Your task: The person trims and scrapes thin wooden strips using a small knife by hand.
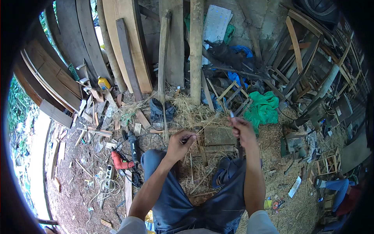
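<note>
My left hand (pixel 182 144) is closed in front of my left knee. A thin pale strip (pixel 201 129), like split bamboo or straw, sticks out from its fingertips, and something dark shows inside the fist. To the right, my right hand (pixel 243 132) is wrapped around a knife (pixel 239 149); its dark, long part hangs below the fist and a pale tip shows above. Fingers cover the middle of the knife. Between and beyond the hands lies a low wooden block (pixel 220 136) among straw-like shavings (pixel 187 111).
A red drill (pixel 121 160) and an angle grinder (pixel 133 147) lie left of my legs, near a power strip (pixel 108 177) with a coiled cord. Planks (pixel 128 46) lean at the back. A green plastic bag (pixel 261 108) lies beyond my right hand. Another person's leg (pixel 336 189) shows far right.
</note>
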{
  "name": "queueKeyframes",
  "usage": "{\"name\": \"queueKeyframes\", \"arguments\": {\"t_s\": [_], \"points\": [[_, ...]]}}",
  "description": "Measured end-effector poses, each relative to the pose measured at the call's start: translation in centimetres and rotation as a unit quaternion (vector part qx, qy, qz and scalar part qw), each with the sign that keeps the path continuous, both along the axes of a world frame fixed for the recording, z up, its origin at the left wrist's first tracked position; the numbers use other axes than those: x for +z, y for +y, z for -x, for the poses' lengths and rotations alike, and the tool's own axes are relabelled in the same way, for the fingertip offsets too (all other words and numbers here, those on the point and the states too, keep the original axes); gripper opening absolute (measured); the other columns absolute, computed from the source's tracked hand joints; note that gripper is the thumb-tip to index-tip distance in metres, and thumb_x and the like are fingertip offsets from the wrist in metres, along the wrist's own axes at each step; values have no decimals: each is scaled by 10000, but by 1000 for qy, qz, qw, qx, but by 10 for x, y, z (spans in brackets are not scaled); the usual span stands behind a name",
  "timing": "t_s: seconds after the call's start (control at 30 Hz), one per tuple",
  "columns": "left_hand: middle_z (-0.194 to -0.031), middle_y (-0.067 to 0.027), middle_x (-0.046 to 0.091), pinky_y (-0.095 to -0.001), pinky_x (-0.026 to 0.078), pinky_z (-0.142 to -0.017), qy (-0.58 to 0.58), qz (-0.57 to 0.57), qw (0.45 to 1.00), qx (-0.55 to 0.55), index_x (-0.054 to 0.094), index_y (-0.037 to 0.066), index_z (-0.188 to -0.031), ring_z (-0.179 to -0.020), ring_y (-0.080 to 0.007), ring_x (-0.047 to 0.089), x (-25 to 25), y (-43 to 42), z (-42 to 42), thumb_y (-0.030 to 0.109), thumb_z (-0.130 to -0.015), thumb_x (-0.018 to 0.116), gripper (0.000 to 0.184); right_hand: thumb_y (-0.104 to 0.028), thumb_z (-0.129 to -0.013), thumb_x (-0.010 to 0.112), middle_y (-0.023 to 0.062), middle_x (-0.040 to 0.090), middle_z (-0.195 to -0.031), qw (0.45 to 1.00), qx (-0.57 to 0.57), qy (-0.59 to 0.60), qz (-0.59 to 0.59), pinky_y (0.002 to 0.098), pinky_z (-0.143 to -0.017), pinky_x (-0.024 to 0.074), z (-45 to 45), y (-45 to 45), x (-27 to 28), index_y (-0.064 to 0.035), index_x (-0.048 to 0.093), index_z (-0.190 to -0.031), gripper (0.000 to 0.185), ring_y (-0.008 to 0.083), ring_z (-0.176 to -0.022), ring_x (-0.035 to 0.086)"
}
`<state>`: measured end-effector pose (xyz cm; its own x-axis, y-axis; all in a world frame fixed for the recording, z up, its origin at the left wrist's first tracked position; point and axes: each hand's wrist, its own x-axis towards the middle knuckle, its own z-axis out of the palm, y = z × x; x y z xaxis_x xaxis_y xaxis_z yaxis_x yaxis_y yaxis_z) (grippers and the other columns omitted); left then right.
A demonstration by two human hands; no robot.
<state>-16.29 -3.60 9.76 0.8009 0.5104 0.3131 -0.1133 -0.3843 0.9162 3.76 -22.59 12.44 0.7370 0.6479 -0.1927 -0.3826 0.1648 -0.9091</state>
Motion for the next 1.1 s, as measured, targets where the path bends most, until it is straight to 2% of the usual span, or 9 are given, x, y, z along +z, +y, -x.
{"name": "queueKeyframes", "arguments": {"t_s": [0.07, 0.23, 0.3, 0.37, 0.7, 0.77, 0.87, 1.0, 1.1], "points": [[-789, -96, 610, -295, 454, -633, -2, -1, 1000, -1, 658, 4, -886, -674, -179, 572, -2, -2, -4, 68, -810, 671, 100, -162, -908, 589, 44, 618, -796, 996, 83, -33, 29, 184, -426, 272, 25, 14, 6, 10, 610, -1117, 271, 39, -508, 380], [-774, -104, 607, -306, 452, -627, 13, -34, 999, -14, 655, -3, -884, -668, -194, 579, 7, -9, -7, 65, -811, 665, 100, -162, -925, 570, 54, 616, -783, 991, 131, 7, 32, 190, -427, 287, 46, 36, 6, 7, 617, -1118, 260, 45, -507, 380], [-770, -62, 573, -267, 451, -628, 3, -25, 999, -35, 648, -19, -918, -687, -113, 564, 1, -8, -7, 47, -836, 656, 106, -151, -927, 566, 56, 616, -776, 989, 140, 26, 27, 191, -426, 290, 46, 37, 8, 6, 616, -1120, 254, 47, -507, 382], [-760, -60, 574, -265, 449, -620, 3, -24, 999, -32, 651, -16, -917, -678, -114, 564, 1, -7, -7, 46, -835, 656, 103, -143, -917, 582, 55, 613, -752, 987, 161, 0, 24, 189, -424, 288, 45, 36, 6, 11, 625, -1095, 240, 48, -505, 391], [-796, -93, 618, -290, 462, -643, 17, -63, 997, -28, 659, -12, -901, -714, -174, 598, 14, -9, -4, 45, -814, 667, 105, -130, -889, 617, 35, 604, -740, 992, 112, -33, 40, 188, -423, 276, 42, 40, -1, 26, 640, -1037, 216, 45, -502, 405], [-809, -97, 620, -291, 465, -654, 11, -61, 998, -32, 659, -14, -901, -722, -179, 601, 8, -6, -1, 43, -814, 665, 104, -158, -894, 612, 8, 585, -744, 999, 17, -27, 31, 182, -417, 267, 27, 35, -5, 17, 641, -1003, 208, 37, -497, 392], [-834, -105, 623, -289, 470, -671, 14, -54, 998, -36, 656, -18, -903, -735, -184, 606, 6, -4, 2, 33, -812, 660, 105, -160, -888, 620, 20, 587, -753, 1000, 9, -29, -4, 191, -413, 262, 17, 28, 1, 38, 634, -1031, 244, 39, -498, 395], [-854, -104, 618, -281, 470, -675, 21, -53, 998, -22, 647, -27, -910, -755, -173, 607, 6, -2, 1, 34, -821, 653, 108, -160, -906, 600, 23, 589, -759, 998, 59, -23, 29, 185, -421, 264, 32, 31, -3, 22, 626, -1071, 248, 40, -499, 393], [-835, -83, 618, -278, 466, -669, 20, -39, 999, 2, 649, -20, -909, -748, -144, 602, 6, -2, 0, 54, -838, 646, 102, -159, -913, 589, 41, 605, -760, 1000, 28, -2, 0, 187, -421, 272, 36, 37, -8, 1, 622, -1095, 245, 43, -500, 400]]}}
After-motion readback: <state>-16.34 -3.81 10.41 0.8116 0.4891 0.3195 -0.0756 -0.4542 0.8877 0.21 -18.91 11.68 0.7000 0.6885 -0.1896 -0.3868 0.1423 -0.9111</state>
